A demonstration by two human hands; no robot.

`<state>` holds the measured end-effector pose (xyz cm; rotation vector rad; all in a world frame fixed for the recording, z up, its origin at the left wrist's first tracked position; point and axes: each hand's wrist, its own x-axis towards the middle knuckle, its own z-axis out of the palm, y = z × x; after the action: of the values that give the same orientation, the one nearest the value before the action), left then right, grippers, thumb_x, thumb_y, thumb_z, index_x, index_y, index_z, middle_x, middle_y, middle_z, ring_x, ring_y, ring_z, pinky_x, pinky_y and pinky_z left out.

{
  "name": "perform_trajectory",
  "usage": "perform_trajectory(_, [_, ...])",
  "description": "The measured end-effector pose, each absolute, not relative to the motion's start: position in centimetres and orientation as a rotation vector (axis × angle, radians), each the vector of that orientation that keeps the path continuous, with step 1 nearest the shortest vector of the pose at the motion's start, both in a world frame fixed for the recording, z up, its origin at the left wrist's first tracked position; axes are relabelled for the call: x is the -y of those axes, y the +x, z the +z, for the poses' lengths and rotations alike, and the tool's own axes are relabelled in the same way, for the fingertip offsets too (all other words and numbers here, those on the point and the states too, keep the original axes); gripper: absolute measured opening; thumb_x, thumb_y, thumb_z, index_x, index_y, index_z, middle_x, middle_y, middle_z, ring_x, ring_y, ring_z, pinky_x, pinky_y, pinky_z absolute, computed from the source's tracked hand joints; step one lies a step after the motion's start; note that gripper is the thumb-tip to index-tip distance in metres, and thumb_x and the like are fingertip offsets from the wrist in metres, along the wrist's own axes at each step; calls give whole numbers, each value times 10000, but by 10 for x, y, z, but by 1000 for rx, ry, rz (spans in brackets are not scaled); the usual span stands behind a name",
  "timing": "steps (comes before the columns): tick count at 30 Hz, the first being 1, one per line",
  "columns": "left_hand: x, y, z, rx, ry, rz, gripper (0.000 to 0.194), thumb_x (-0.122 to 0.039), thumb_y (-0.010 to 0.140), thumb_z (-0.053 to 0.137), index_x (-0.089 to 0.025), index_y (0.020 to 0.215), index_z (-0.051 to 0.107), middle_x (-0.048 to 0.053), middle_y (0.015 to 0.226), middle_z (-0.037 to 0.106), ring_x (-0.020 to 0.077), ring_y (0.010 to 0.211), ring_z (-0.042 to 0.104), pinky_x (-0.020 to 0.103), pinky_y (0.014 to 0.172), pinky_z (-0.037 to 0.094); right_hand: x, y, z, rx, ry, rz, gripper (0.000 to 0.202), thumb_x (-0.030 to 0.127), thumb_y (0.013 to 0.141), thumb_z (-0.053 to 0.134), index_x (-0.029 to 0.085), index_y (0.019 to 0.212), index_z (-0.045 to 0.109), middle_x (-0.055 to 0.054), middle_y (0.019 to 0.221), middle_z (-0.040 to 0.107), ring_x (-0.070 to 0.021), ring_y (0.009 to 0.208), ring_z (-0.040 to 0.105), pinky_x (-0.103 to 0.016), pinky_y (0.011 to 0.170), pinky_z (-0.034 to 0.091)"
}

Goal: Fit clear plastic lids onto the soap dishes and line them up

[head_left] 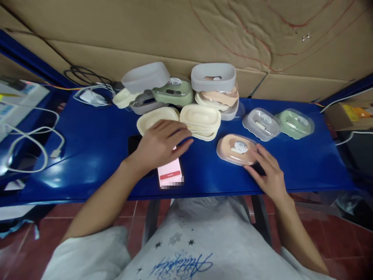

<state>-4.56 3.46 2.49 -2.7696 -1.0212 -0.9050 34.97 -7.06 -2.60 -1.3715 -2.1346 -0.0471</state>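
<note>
Above a lit phone (170,173) hovers my left hand (161,144), its fingers loosely stretched out with nothing in them. Just beyond its fingertips lie cream plastic pieces: one oval piece (157,114) and a small stack (201,116). My right hand (269,171) has its thumb and fingers around the right end of a peach oval box (237,149) with a clear cover and a round label. That box rests flat on the blue table. Behind it stand a grey covered box (261,123) and a green covered box (295,123), side by side.
Grey tubs (214,77) and another green box (175,93) are piled at the back against a cardboard wall (145,31). A white charger (93,97) with coiled cables sits at the back left. A dark flat object (134,146) lies partly under my left wrist.
</note>
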Motion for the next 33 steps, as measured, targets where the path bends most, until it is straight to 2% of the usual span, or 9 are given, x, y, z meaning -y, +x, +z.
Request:
perform_trajectory(5, [-57, -65, 20, 1246, -2554, -776, 210, -324, 1066, 610, -218, 1206, 725, 109, 1232, 779, 315, 1163, 751, 473, 993, 590, 45, 353, 1, 2182, -1395, -185, 662, 318, 1012, 748, 352, 1634, 524, -107, 1718, 495, -409, 1562, 507, -683, 1230, 474])
perform_trajectory(8, [-63, -66, 15, 1290, -2545, -789, 258, -346, 1076, 590, -213, 1259, 713, 116, 1263, 772, 314, 1202, 741, 476, 1031, 588, 20, 333, 28, 2259, -1221, -119, 575, 322, 1042, 692, 357, 1600, 557, -67, 1691, 539, -373, 1559, 517, -633, 1260, 459])
perform_trajectory(11, [-64, -60, 10, 1272, -2655, -781, 367, -346, 1082, 580, -212, 1414, 660, 135, 1445, 715, 324, 1336, 688, 512, 1117, 560, -21, 312, 55, 2311, -1135, -89, 465, 368, 1085, 608, 344, 1549, 612, -44, 1634, 604, -349, 1542, 537, -609, 1284, 434])
perform_trajectory(14, [-63, -54, 3, 1222, -2760, -759, 428, -301, 1097, 559, -223, 1515, 607, 153, 1586, 628, 340, 1453, 616, 571, 1172, 522, -76, 297, 71, 2344, -1117, -102, 467, 388, 1116, 542, 269, 1564, 598, -75, 1639, 598, -349, 1538, 529, -611, 1278, 418])
perform_trajectory(16, [-64, -51, -1, 1189, -2780, -780, 389, -273, 1107, 546, -225, 1483, 635, 147, 1597, 621, 340, 1484, 591, 573, 1177, 516, -113, 287, 73, 2370, -1109, -132, 489, 378, 1114, 553, 196, 1565, 592, -117, 1643, 587, -359, 1533, 523, -616, 1270, 412])
perform_trajectory(20, [-65, -51, -4, 1141, -2731, -879, 219, -242, 1111, 563, -197, 1251, 726, 137, 1497, 696, 325, 1404, 651, 516, 1125, 545, -162, 270, 69, 2429, -1078, -120, 409, 380, 1072, 645, 168, 1416, 701, -123, 1447, 728, -334, 1391, 635, -571, 1209, 488])
perform_trajectory(23, [-62, -49, -2, 1080, -2746, -924, 133, -244, 1101, 603, -193, 1140, 719, 120, 1339, 770, 291, 1250, 725, 466, 1027, 565, -163, 264, 71, 2368, -1064, -121, 348, 429, 1110, 585, 201, 1316, 748, -95, 1300, 789, -279, 1282, 694, -507, 1174, 529])
perform_trajectory(28, [-39, -36, 14, 937, -2795, -978, 111, -265, 1097, 622, -200, 1130, 706, 81, 1126, 798, 252, 1108, 742, 417, 955, 543, -92, 276, 73, 2130, -1150, -153, 348, 492, 1114, 553, 313, 1361, 720, -51, 1367, 769, -303, 1353, 673, -575, 1237, 497])
perform_trajectory(33, [1, -16, 25, 540, -3058, -736, 124, -173, 1098, 580, -177, 1060, 698, 58, 1056, 772, 206, 980, 704, 366, 878, 511, 12, 293, 41, 1945, -1183, -73, 343, 435, 1013, 726, 370, 1350, 727, -39, 1243, 805, -348, 1202, 759, -632, 1082, 619])
